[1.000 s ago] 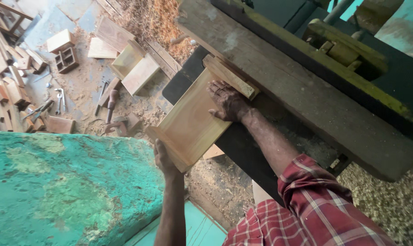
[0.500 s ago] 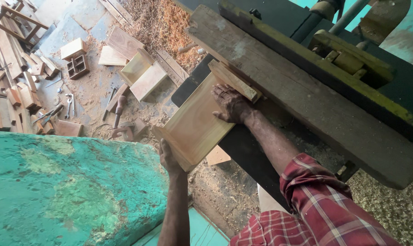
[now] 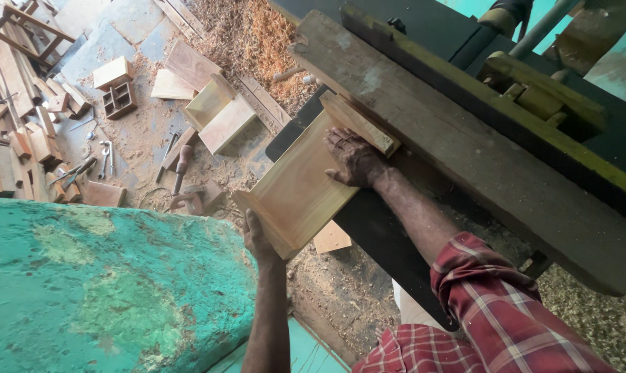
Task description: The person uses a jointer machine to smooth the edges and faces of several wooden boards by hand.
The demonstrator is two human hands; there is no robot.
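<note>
Pressing the wooden panel [image 3: 295,186] flat on the dark machine desk [image 3: 389,235] against the fence beam [image 3: 465,138], the right hand [image 3: 354,160] lies open-palmed; the left hand [image 3: 257,238] grips its near corner. A slip could draw fingers toward the machine.

The dark machine table [image 3: 389,242] carries the wooden panel [image 3: 299,186], set against a heavy timber fence [image 3: 465,145]. Below, the floor [image 3: 140,138] (thick with sawdust) holds offcuts [image 3: 219,114], a small slotted box [image 3: 119,100], spanners [image 3: 106,155] and a hammer [image 3: 181,166].
</note>
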